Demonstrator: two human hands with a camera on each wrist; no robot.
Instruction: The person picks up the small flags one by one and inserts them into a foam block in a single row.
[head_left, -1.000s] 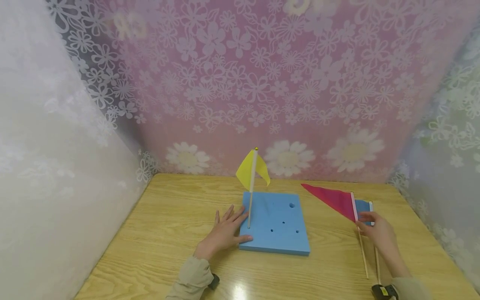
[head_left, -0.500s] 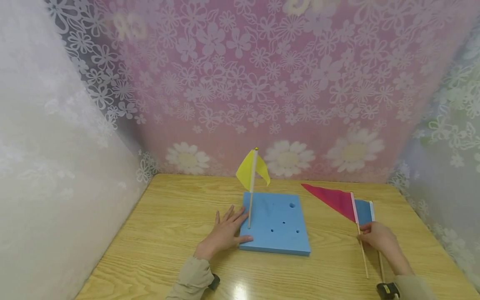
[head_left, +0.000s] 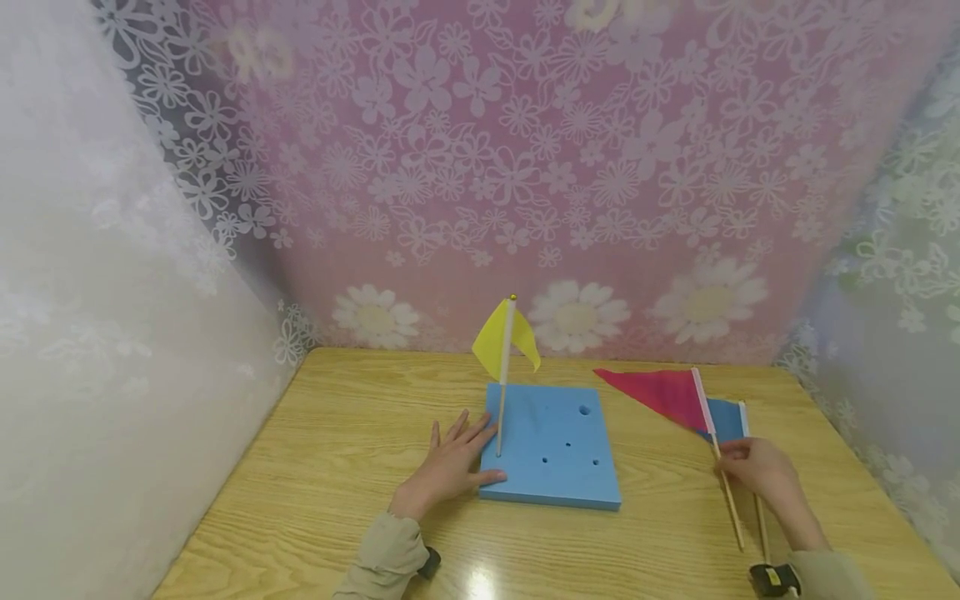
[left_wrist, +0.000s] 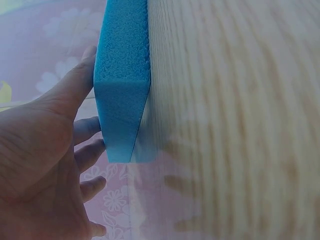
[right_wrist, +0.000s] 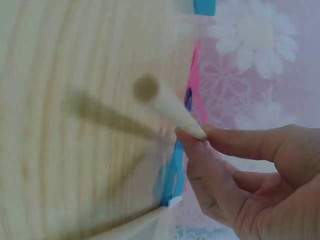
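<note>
My left hand (head_left: 442, 471) rests on the left side of a blue foam board (head_left: 558, 483), fingers spread and straight, thumb over its top edge. In the left wrist view the board's thick side (left_wrist: 122, 60) lies beside the thumb. A yellow flag (head_left: 491, 337) stands upright in a hole of the board, close to that hand. On the right, my right hand (head_left: 763, 475) pinches the wooden stick of a red pennant (head_left: 671, 396) between thumb and fingers. The stick's blunt end (right_wrist: 146, 89) points at the right wrist camera. Behind it a blue flag (head_left: 727, 417) lies on the table.
The board has several holes of differing size, a larger one (head_left: 584, 411) at its far right. The wood-grain table (head_left: 360, 417) ends at a flowered pink backdrop (head_left: 450, 208), with pale walls at both sides.
My right hand slid down from the cloth to the stick and took hold of it. The red pennant has shifted slightly left and turned. My left hand and the board stayed put.
</note>
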